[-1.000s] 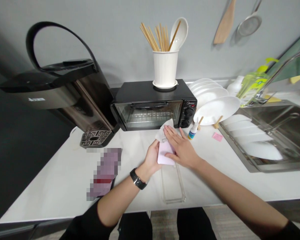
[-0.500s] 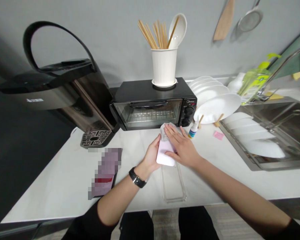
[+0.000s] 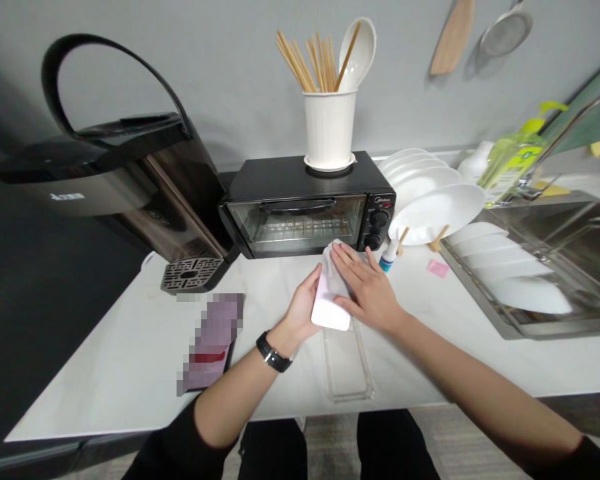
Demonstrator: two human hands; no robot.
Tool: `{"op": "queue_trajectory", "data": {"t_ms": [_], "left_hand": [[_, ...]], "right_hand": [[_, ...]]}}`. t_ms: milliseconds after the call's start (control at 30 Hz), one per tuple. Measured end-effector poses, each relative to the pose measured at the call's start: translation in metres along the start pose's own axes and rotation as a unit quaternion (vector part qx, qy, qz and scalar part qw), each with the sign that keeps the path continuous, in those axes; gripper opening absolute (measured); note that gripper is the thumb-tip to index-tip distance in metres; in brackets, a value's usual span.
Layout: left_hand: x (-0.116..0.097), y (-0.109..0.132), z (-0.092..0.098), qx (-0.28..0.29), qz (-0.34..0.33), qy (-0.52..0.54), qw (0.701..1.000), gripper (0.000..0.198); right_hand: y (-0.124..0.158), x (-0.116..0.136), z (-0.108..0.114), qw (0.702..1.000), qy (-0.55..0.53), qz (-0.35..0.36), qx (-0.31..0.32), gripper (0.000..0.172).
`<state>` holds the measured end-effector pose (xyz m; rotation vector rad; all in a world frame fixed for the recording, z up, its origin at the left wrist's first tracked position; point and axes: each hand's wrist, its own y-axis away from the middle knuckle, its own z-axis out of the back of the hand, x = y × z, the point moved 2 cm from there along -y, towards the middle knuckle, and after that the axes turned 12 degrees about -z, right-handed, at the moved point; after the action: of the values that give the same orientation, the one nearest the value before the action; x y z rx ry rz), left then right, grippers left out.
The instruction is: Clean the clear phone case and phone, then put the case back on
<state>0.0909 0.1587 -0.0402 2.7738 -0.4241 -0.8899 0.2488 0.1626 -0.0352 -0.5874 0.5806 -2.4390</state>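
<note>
My left hand (image 3: 305, 307) is closed around the left edge of a pale pink phone (image 3: 331, 317), tilted above the counter. Over the phone's far part lies a thin, wrinkled white cloth (image 3: 333, 252). My right hand (image 3: 365, 283) presses this cloth against the phone, its fingers long and close together and its thumb lying across the phone. Part of the cloth is hidden under the palm. Below the phone, a clear phone case (image 3: 349, 370) rests on the counter. A small white-capped bottle (image 3: 389, 256) with a blue label stands just beyond my right hand.
A black toaster oven (image 3: 300, 220) stands behind my hands, carrying a paper cup (image 3: 329, 127) of chopsticks. To the left are a hot-water dispenser (image 3: 180, 200) and a blurred-out device (image 3: 213, 343). White plates (image 3: 437, 210) and a sink (image 3: 510, 328) are at right.
My right hand has shifted slightly with the cloth, which now looks flatter and spreads farther down the phone. My left hand keeps its grip, and the view has tilted a little.
</note>
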Motion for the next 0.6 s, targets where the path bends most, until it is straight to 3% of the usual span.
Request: {"op": "queue_trajectory", "data": {"t_ms": [100,233,333,467,600], "left_hand": [[0.001,0.000,0.003,0.004,0.011,0.010,1.000,0.040],[-0.015,-0.001,0.000,-0.006,0.016,0.020,1.000,0.062],[-0.022,0.000,-0.004,-0.020,-0.034,0.025,0.999,0.056],[-0.013,0.002,-0.007,-0.009,-0.032,0.010,0.999,0.043],[-0.002,0.003,-0.005,0.004,0.010,0.008,1.000,0.041]], "right_hand": [[0.003,0.011,-0.004,0.996,-0.033,0.074,0.035,0.080],[0.011,0.022,-0.008,0.978,-0.096,0.179,0.051,0.062],[0.010,0.014,-0.005,0.988,-0.083,0.129,0.009,0.055],[0.002,0.000,0.001,1.000,-0.004,-0.006,-0.018,0.071],[0.001,0.007,-0.001,0.999,-0.012,0.032,0.014,0.081]]}}
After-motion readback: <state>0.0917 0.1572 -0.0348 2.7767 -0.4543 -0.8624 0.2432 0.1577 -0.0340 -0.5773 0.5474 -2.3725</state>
